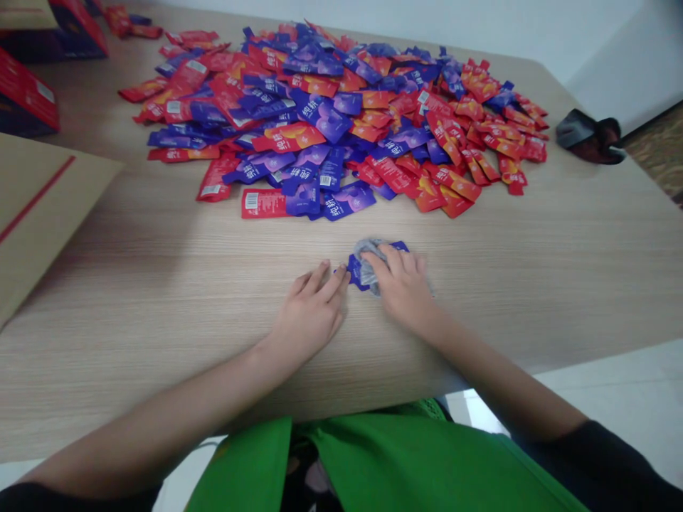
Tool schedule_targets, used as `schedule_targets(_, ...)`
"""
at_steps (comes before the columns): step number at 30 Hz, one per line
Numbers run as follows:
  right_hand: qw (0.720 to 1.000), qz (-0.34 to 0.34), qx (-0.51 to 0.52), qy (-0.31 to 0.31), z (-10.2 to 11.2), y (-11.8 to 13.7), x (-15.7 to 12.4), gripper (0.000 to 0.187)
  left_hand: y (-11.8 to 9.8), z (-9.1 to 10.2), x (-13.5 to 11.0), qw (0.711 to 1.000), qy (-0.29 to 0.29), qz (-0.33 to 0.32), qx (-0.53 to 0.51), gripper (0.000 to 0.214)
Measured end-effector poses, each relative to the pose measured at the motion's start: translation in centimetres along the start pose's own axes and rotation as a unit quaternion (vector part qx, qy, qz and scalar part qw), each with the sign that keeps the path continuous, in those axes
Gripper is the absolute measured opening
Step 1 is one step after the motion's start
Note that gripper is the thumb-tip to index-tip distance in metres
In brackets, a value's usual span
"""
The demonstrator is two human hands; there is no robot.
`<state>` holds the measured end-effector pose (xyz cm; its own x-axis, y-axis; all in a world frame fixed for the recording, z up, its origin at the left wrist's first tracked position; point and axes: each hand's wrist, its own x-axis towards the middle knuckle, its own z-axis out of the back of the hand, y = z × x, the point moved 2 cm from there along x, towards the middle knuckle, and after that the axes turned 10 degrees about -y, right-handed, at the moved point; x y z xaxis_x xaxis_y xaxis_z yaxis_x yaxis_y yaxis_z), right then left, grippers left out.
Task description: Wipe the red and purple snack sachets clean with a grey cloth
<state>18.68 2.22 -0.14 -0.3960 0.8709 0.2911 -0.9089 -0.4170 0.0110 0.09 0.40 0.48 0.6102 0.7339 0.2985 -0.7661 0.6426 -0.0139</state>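
A purple pouch [355,273] lies flat on the wooden table, partly covered by a grey cloth [369,250]. My right hand [401,284] is closed on the cloth and presses it onto the pouch. At the pouch's left end, the fingertips of my left hand [314,306] rest on its narrow tip, with the fingers stretched out. Much of the pouch's middle is hidden under the cloth and the right hand. Just beyond the hands spreads a large heap of red and purple pouches [320,117].
Red and dark blue boxes [29,96] stand at the far left. In front of them is a tan cardboard piece with a red stripe [48,206]. A crumpled dark item [587,135] lies near the table's right edge. A white wall runs behind the table.
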Motion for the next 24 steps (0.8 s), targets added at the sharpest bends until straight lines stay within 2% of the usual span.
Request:
schedule_targets(4, 0.995, -0.097, -0.021, 0.004, 0.5, -4.5, -0.6, 0.052, 0.0, 0.1, 0.1, 1.0, 0.013, -0.002, 0.004, 0.048)
schedule_targets(6, 0.993, -0.12, -0.003, -0.006, 1.2, -5.2, -0.2, 0.052, 0.0, 0.2, 0.2, 1.0, 0.014, -0.004, 0.004, 0.047)
schedule_targets(8, 0.992, -0.115, 0.027, -0.033, 1.9, -4.0, 0.5, 0.054, -0.1, 0.2, 0.2, 1.0, 0.007, -0.004, 0.004, 0.047)
schedule_targets(10, 0.995, -0.072, 0.053, -0.046, 2.0, -1.7, 1.3, 0.055, -0.1, 0.2, 0.2, 1.0, -0.005, -0.006, 0.007, 0.044)
schedule_targets(13, 0.998, 0.012, 0.059, -0.012, 1.0, 1.6, 1.8, 0.053, -0.2, 0.1, 0.2, 1.0, -0.016, -0.01, 0.008, 0.037)
schedule_targets(15, 0.999, 0.025, 0.04, 0.008, 0.3, 2.1, 1.5, 0.052, -0.2, 0.2, 0.3, 1.0, -0.012, -0.009, 0.005, 0.037)
schedule_targets(17, 1.0, -0.001, 0.015, 0.012, 0.0, 0.8, 1.0, 0.053, -0.2, 0.3, 0.3, 1.0, -0.003, -0.006, 0.005, 0.042)
schedule_targets(22, 0.992, -0.119, -0.03, 0.007, 0.4, -5.3, 0.1, 0.055, -0.3, 0.3, 0.3, 1.0, 0.025, -0.002, 0.011, 0.048)
schedule_targets(24, 0.988, -0.154, -0.023, -0.011, 0.8, -6.1, 0.4, 0.054, -0.3, 0.3, 0.3, 1.0, 0.026, -0.004, 0.013, 0.048)
